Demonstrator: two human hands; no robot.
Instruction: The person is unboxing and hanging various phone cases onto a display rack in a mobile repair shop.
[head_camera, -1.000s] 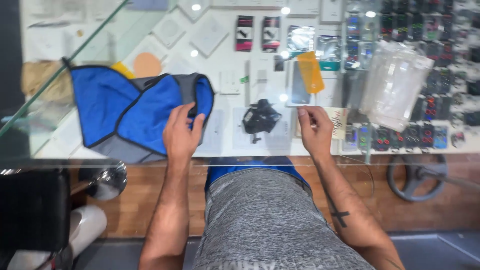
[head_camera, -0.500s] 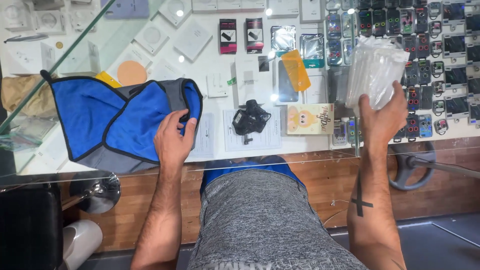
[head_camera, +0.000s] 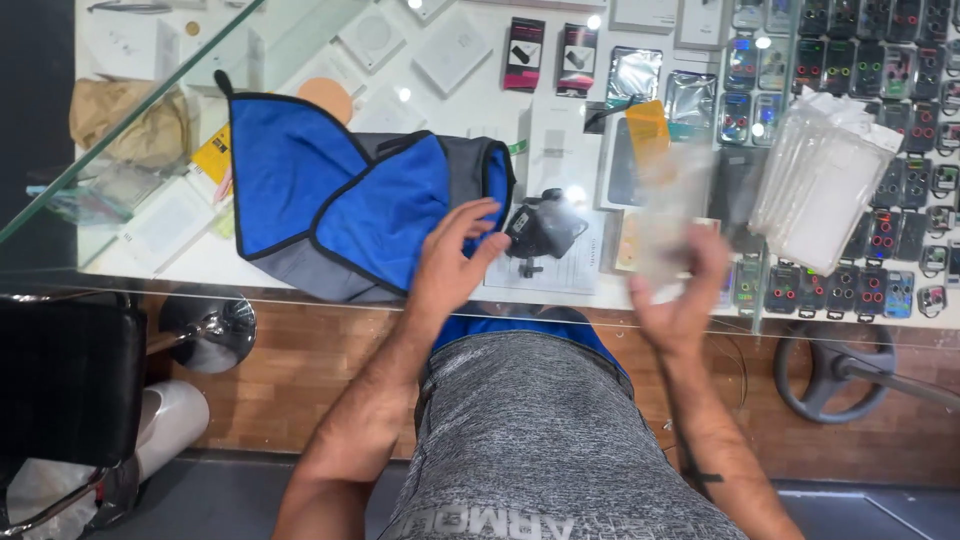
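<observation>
Pulled down off the stack of clear phone cases, right hand blurred, gripping one clear case. Left hand spread flat, pinning blue-and-grey cloth; black phone mount between.

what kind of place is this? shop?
Most likely a phone-accessory shop, seen from behind a glass display counter. Under the glass lie rows of small packaged gadgets and white boxes; a stack of clear phone cases sits on top. The left hand rests on a blue cloth.
</observation>
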